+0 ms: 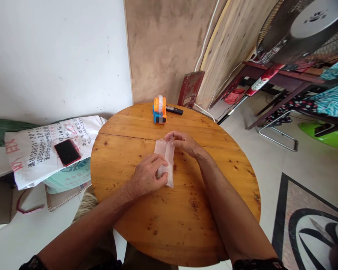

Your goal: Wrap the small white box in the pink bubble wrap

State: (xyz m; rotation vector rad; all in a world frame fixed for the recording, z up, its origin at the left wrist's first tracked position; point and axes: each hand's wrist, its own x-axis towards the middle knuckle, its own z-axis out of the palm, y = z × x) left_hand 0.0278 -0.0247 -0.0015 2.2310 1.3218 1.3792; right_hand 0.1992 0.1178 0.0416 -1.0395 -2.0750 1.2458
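Observation:
A narrow, folded piece of translucent bubble wrap [165, 148] lies on the round wooden table [197, 225], its length running away from me. My left hand [150, 173] is closed on its near part, thumb and fingers curled around the left side. At the far right corner, my right hand [184, 143] pinches the wrap between thumb and fingers. Whether anything is inside the wrap cannot be made out. Beyond both hands stands an orange and blue tape dispenser [159, 109] with a roll of clear tape.
A black remote control [174, 110] lies beside the dispenser near the far edge. Left of the table, a phone [67, 152] rests on white printed sacks [45, 165]. A wooden chair [190, 88] stands behind the table, and a fan [298, 33] stands to the right.

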